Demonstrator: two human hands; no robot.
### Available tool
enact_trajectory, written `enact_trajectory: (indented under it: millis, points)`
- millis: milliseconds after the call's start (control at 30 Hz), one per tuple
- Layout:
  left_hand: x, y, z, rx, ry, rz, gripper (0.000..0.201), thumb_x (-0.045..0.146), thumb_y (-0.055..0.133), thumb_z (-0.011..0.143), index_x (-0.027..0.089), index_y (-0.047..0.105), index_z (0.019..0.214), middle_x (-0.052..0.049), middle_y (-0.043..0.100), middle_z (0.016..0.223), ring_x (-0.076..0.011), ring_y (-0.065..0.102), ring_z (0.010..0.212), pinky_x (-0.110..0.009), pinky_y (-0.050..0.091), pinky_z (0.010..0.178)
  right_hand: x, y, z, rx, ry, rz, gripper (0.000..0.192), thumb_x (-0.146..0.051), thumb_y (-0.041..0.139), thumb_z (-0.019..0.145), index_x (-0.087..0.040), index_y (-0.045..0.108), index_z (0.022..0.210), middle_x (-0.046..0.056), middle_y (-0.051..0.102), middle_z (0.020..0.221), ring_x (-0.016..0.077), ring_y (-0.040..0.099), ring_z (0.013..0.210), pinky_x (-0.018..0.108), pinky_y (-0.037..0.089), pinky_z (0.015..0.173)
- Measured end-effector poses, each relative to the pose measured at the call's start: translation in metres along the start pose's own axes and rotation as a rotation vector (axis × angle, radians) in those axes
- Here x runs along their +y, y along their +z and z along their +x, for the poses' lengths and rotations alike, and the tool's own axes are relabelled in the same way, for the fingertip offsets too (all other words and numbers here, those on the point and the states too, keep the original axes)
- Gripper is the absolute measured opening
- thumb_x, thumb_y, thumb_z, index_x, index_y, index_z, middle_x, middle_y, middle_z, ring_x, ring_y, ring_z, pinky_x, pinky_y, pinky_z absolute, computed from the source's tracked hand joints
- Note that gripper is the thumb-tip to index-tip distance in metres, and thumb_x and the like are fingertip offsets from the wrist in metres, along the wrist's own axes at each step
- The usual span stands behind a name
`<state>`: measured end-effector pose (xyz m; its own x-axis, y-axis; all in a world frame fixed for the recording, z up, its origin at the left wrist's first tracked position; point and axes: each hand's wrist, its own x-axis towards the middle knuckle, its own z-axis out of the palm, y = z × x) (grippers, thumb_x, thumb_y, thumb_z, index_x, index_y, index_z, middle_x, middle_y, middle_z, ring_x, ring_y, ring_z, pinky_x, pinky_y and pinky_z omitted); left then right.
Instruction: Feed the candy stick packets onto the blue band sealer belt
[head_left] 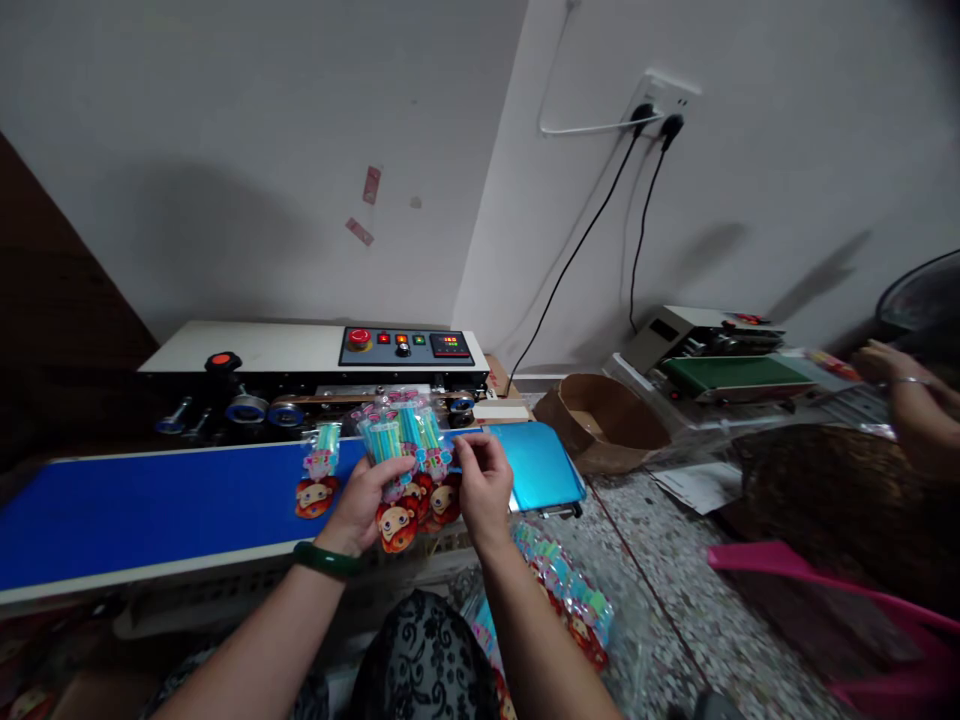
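Packet bunch [420, 430] held over the blue belt's [187, 510] near edge.
The left hand [361, 507] clasps it, thumb across its front; the right hand's [486, 490] fingers, drawn narrow, are at its right side, grip impossible to tell.

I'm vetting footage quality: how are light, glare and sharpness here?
Head view: dim overall, soft shadows on the wall; head view: glints on the packets, sheen on the light-blue panel; head view: the far-right arm looks soft, top-right corner darkened.
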<state>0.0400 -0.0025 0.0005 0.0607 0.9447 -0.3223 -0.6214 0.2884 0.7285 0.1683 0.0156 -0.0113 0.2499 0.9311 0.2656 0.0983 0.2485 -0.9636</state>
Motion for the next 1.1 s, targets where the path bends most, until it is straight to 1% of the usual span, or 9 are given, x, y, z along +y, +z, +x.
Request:
enact_trajectory:
  millis: [100,267,433,533,633,733,867,1033,1100]
  points:
    - [-0.001,0.001,-0.001,-0.003,0.004,0.01,0.032,0.013,0.066,0.062,0.012,0.059,0.093,-0.007,0.07,0.078,-0.025,0.065,0.073,-0.037,0.052,0.068,-0.001,0.0,-0.002,-0.066,0.028,-0.015,0.014,-0.031,0.059,0.072,-0.019,0.053,0.076,-0.001,0.053,0.072,0.0124,0.05,0.067,0.023,0.04,0.061]
    - [0.0,0.002,-0.003,-0.06,-0.053,-0.034,0.034,0.012,0.064,0.06,0.011,0.058,0.094,-0.008,0.069,0.076,-0.0263,0.065,0.068,-0.04,0.052,0.067,-0.006,0.001,0.001,-0.11,0.107,0.049,0.035,-0.025,0.072,0.056,-0.02,0.05,0.082,-0.005,0.049,0.069,0.0105,0.048,0.063,0.022,0.04,0.059]
    - [-0.001,0.0,-0.001,-0.095,-0.106,-0.086,0.033,0.014,0.063,0.06,0.009,0.06,0.092,-0.011,0.07,0.078,-0.0279,0.065,0.071,-0.041,0.052,0.068,-0.005,-0.001,0.004,-0.109,0.239,0.204,0.025,-0.031,0.068,0.061,-0.018,0.048,0.067,-0.005,0.048,0.06,0.0092,0.046,0.052,0.022,0.038,0.049]
    - [-0.002,0.001,0.0,-0.082,-0.099,-0.098,0.034,0.014,0.063,0.06,0.01,0.06,0.094,-0.01,0.07,0.078,-0.028,0.065,0.073,-0.041,0.052,0.068,-0.001,0.0,0.001,0.007,0.123,0.12,0.019,-0.032,0.063,0.068,-0.018,0.05,0.065,-0.004,0.051,0.06,0.0109,0.048,0.056,0.024,0.04,0.055]
    - [-0.002,0.003,0.001,-0.051,-0.086,-0.11,0.035,0.012,0.063,0.06,0.009,0.06,0.094,-0.01,0.07,0.077,-0.0269,0.065,0.072,-0.04,0.052,0.069,0.001,0.001,-0.004,0.132,-0.093,-0.054,0.013,-0.029,0.058,0.073,-0.018,0.054,0.068,0.0,0.055,0.068,0.0132,0.052,0.067,0.026,0.042,0.065]
    - [-0.002,0.003,0.001,-0.024,-0.071,-0.109,0.034,0.012,0.064,0.059,0.009,0.06,0.092,-0.01,0.07,0.074,-0.026,0.065,0.068,-0.04,0.052,0.067,0.001,0.001,-0.005,0.168,-0.203,-0.15,0.011,-0.028,0.055,0.075,-0.018,0.054,0.07,0.001,0.056,0.073,0.014,0.053,0.073,0.027,0.041,0.07]
    - [-0.002,0.0,0.004,0.019,-0.02,-0.09,0.035,0.012,0.066,0.057,0.01,0.06,0.092,-0.008,0.069,0.072,-0.0254,0.065,0.066,-0.039,0.053,0.064,0.003,-0.002,0.0,0.187,-0.039,0.036,0.014,-0.033,0.051,0.078,-0.019,0.049,0.078,-0.001,0.054,0.068,0.0118,0.053,0.064,0.024,0.042,0.061]
    - [-0.004,0.0,0.006,0.023,-0.007,-0.052,0.043,0.014,0.067,0.056,0.012,0.059,0.098,-0.008,0.07,0.075,-0.0251,0.065,0.067,-0.038,0.053,0.064,0.002,-0.002,0.005,-0.074,0.264,0.34,0.031,-0.03,0.066,0.064,-0.019,0.052,0.089,-0.001,0.062,0.074,0.0118,0.057,0.063,0.023,0.044,0.058]
    - [-0.004,0.001,0.006,0.023,0.003,-0.038,0.046,0.014,0.068,0.056,0.012,0.058,0.101,-0.008,0.07,0.077,-0.0248,0.065,0.068,-0.038,0.053,0.066,0.001,-0.004,0.006,-0.05,0.301,0.367,0.031,-0.027,0.069,0.059,-0.018,0.055,0.085,-0.001,0.063,0.075,0.0121,0.058,0.064,0.023,0.045,0.06]
